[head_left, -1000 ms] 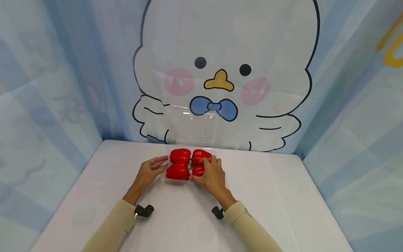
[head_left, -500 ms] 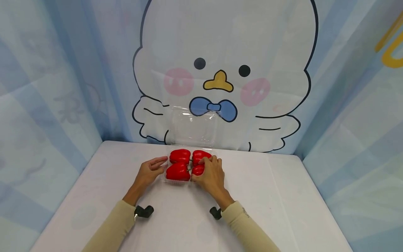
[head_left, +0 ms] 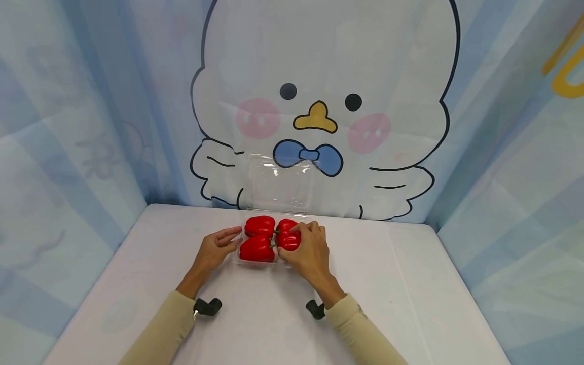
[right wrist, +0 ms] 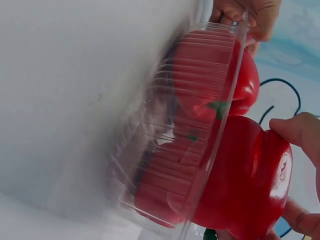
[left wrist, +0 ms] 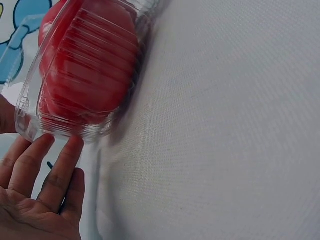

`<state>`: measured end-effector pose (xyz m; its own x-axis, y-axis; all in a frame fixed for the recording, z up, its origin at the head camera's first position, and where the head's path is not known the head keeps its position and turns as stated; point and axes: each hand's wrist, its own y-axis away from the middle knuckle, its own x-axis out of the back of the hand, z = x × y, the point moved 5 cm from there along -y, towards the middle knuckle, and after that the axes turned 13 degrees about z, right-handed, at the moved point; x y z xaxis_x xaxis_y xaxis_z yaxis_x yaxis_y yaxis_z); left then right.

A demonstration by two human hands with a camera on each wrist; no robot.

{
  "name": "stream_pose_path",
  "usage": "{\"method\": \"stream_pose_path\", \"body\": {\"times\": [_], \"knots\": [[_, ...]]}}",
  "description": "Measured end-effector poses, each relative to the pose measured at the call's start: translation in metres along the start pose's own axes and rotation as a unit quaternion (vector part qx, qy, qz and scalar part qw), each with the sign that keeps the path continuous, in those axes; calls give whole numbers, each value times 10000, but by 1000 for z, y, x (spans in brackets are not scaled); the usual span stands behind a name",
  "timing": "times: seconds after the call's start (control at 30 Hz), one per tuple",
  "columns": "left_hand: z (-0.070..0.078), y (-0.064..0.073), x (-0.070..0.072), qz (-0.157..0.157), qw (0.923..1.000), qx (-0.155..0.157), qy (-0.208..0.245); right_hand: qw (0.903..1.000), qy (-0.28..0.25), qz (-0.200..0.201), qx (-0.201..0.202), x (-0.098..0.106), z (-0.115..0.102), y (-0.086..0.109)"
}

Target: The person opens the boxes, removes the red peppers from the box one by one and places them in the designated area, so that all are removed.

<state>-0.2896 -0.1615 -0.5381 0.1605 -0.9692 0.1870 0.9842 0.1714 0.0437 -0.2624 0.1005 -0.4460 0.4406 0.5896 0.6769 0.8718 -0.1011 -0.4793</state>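
Note:
A clear plastic clamshell box (right wrist: 159,127) holds several red bell peppers, its lid (head_left: 280,188) raised at the back. My right hand (head_left: 310,253) grips the near right bell pepper (head_left: 289,242), thumb on one side and fingers on the other. In the right wrist view this pepper stands well above the box rim, with a second red pepper (right wrist: 249,82) beyond it. On the box's left, my left hand (head_left: 214,248) has its fingers extended, fingertips right at the ribbed wall (left wrist: 85,127). Both left peppers (head_left: 257,248) lie side by side inside.
The white table (head_left: 392,294) spreads out on both sides of the box. Behind it hangs a pale curtain (head_left: 388,66) with a cartoon bird, close to the raised lid. Dark wrist mounts (head_left: 208,306) stick out at the sleeves.
The near right pepper has come up and now hides more of the pepper behind it. My right hand has risen slightly with it, while my left hand stays at the box's side.

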Motion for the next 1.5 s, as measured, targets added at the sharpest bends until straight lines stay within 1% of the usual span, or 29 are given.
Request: {"method": "stream_pose_path", "body": {"times": [0.17,0.3,0.6,0.73,0.9,1.17,1.27,1.5], "knots": [[3,2,1,15,10000,25,-6,9998,1,154,-86,8,2,-6],[3,2,1,22,10000,60,1,9994,-100,312,-73,14,6,-13],[5,3,1,-37,9999,-28,146,9980,-197,604,11,25,20,-30],[6,4,1,-51,9999,-45,114,9971,-190,740,-34,30,30,-38],[5,3,1,-54,9999,-74,124,9965,-104,807,-182,34,46,-47],[7,5,1,-48,9999,-92,74,9948,24,936,-408,36,71,-53],[8,5,1,-41,10000,-65,57,9945,109,907,-511,33,80,-54],[9,7,1,-20,10000,-19,48,9944,371,596,-793,20,99,-55]]}}
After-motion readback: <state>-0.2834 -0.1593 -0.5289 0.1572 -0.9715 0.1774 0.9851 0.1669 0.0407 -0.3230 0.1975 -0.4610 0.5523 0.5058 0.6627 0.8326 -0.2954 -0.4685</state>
